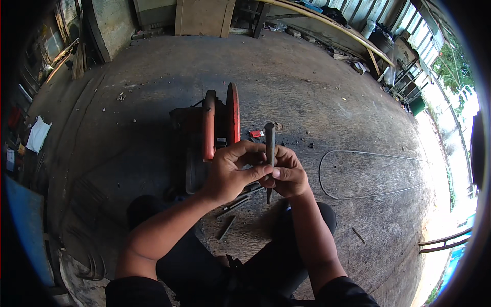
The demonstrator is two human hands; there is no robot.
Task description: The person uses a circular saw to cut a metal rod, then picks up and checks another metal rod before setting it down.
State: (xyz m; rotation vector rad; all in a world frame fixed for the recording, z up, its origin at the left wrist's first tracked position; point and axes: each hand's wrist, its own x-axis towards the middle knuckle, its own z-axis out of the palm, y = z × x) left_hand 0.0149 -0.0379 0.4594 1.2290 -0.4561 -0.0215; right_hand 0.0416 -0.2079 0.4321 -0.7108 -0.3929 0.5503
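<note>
Both hands hold a short dark metal bar (270, 140) upright above my lap. Its top end looks blunt and thicker, and its lower end narrows below my fingers. My left hand (228, 174) pinches its middle between thumb and fingers. From the other side my right hand (290, 176) grips it, thumb beside the left thumb. Just beyond my left hand stands a red-orange machine with an upright disc (233, 112) and a curved orange-red part (208, 128). Several metal pieces (233, 207) lie on the ground below my hands, partly hidden by them.
A small red packet (256, 134) and dark bits lie beside the machine. To the right, a bent wire loop (321, 174) and a short rod (358, 235) rest on the rough floor (307, 102). A white bag (38, 134) is at the left; a long pole (327, 25) leans at the back.
</note>
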